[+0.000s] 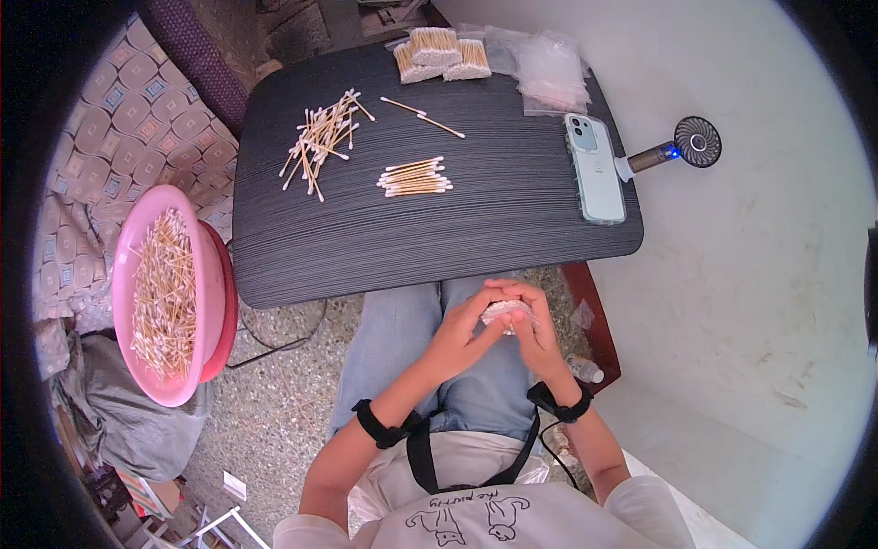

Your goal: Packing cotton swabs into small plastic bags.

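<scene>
Head view: clasping swabs [499,309] between left hand [465,331] and right hand [537,331], about equally near to each, above the lap [389,343], just short of the table [521,206]; showing white tips upward, so probably upright along the long axis, with sticks mostly hidden.

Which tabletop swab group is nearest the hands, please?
The neat row of tan, white-tipped swabs; the tangled heap, loose pair and stacked bundles are farther.

A black, streaky-grained table with rounded corners [512,183] stands beside a smudged, pale wall [759,302], on a speckled grey floor [283,389].
</scene>
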Motion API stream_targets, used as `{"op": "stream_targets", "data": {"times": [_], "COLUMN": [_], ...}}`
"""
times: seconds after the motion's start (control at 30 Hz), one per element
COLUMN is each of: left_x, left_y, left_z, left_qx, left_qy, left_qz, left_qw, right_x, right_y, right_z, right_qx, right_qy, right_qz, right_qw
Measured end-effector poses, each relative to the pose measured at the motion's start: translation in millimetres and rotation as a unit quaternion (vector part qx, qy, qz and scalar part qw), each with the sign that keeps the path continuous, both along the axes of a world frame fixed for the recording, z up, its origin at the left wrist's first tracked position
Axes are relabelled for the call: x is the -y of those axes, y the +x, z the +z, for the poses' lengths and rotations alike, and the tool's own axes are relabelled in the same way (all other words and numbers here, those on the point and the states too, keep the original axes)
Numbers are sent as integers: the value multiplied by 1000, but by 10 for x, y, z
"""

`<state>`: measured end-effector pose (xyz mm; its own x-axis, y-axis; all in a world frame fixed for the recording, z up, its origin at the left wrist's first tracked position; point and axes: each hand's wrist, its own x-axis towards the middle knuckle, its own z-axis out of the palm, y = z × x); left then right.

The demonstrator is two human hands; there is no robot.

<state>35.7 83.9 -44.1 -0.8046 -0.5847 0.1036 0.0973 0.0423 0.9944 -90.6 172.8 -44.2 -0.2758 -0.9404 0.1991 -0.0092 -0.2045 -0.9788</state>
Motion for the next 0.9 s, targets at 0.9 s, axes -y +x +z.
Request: {"op": "stream_targets", "data": {"times": [0.9], "left_x": [71], "left_y": [109], "left_z": [320], "left_qx": [-25], "left_qy": [169], "left_qz": [-51], "left_qw": [984], "right_x": [65], "right_y": [46], "right_z": [707], "right_qx": [61], "right_qy": [92], "right_qz": [-63], "right_qw": [992]}}
